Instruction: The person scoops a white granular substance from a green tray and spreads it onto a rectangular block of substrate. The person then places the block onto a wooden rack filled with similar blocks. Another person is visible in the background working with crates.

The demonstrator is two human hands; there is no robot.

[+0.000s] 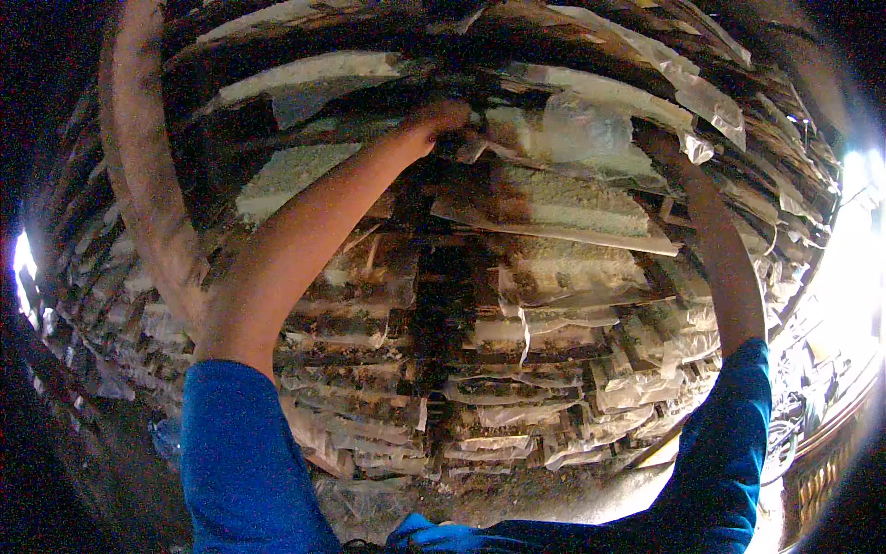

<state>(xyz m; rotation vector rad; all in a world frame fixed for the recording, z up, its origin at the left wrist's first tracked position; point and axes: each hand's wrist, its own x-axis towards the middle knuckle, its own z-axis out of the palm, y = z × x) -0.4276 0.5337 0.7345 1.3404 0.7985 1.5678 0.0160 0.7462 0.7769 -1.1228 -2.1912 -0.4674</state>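
My left hand (449,116) reaches up to the dark gap between two columns of stacked shelves. Its fingers are lost in shadow, beside the left end of a pale, rough slab (517,129). Clear plastic sheeting (591,125) covers part of this slab. At the slab's right end is my right hand (657,146), dark and partly merged with the shadow, so its fingers do not show. A crumpled bit of plastic (697,148) hangs just right of it. Both arms are raised and spread, with the slab between the hands. Whether either hand grips it is not visible.
Tiers of pale slabs (572,198) with plastic edges fill the space below and above. A thin strip (563,238) juts out under the hands. A thick wooden post (138,138) stands close to my left arm. Coiled cables (784,439) lie at the bright right side.
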